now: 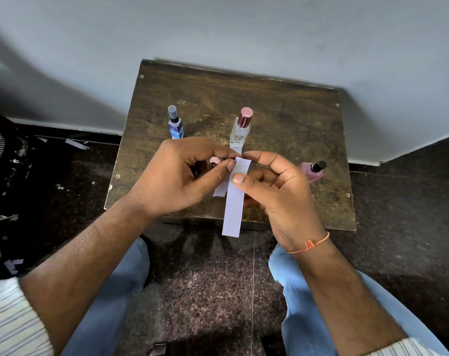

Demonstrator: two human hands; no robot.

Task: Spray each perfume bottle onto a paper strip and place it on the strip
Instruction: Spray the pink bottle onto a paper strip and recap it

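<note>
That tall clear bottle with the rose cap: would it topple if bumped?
Probably: the clear bottle stands tall and narrow on the table, so a nudge near its cap could tip it. It looks like glass, so likely fragile and somewhat slippery.

left hand (pixel 182 176): fingers curled, pinching | right hand (pixel 277 191): curled, pinching

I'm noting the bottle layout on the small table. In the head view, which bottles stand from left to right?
Blue bottle with a clear cap → small pink cap showing behind the left hand → clear glass bottle with a maroon cap → pink bottle with a black cap.
</note>
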